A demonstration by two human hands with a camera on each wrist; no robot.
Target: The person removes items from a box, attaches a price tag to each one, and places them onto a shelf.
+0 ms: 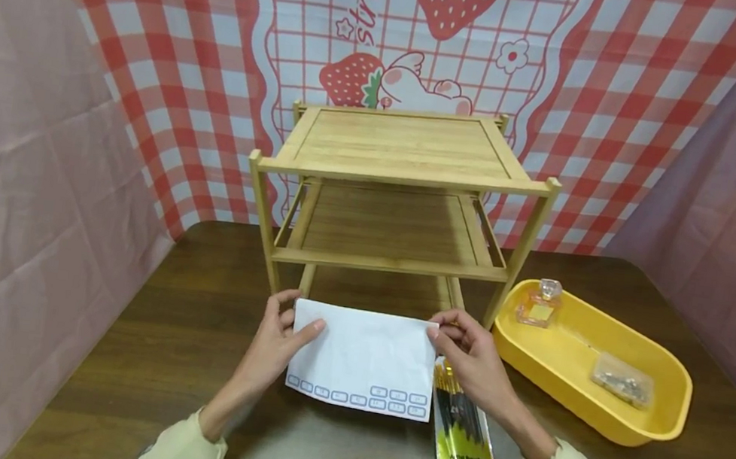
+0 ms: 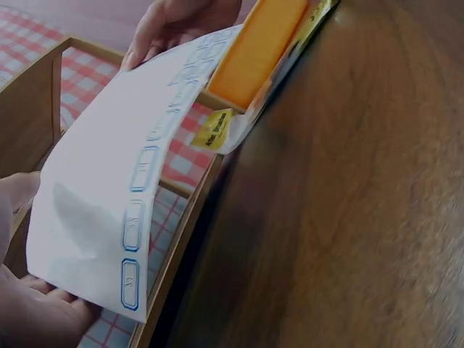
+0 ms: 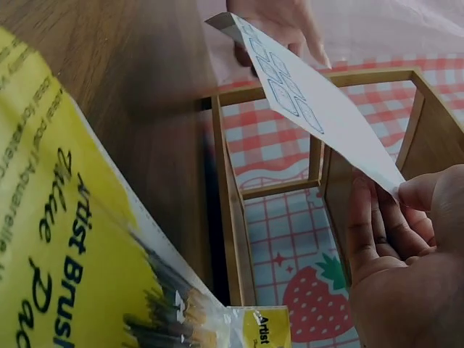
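Observation:
A white sheet of paper with small blue-outlined boxes printed along its lower edge is held up between both hands. My left hand pinches its left edge, thumb in front and fingers behind. At the upper right corner, my right hand grips it the same way. The left wrist view shows the paper bowing slightly between the hands. Below the right hand is a clear and yellow pack of artist brushes with dark handles, which looms close in the right wrist view.
A three-tier wooden shelf stands behind the paper on the dark wooden table. To the right, a yellow bin holds a perfume bottle and a small clear box. A strawberry-patterned checked cloth hangs at the back.

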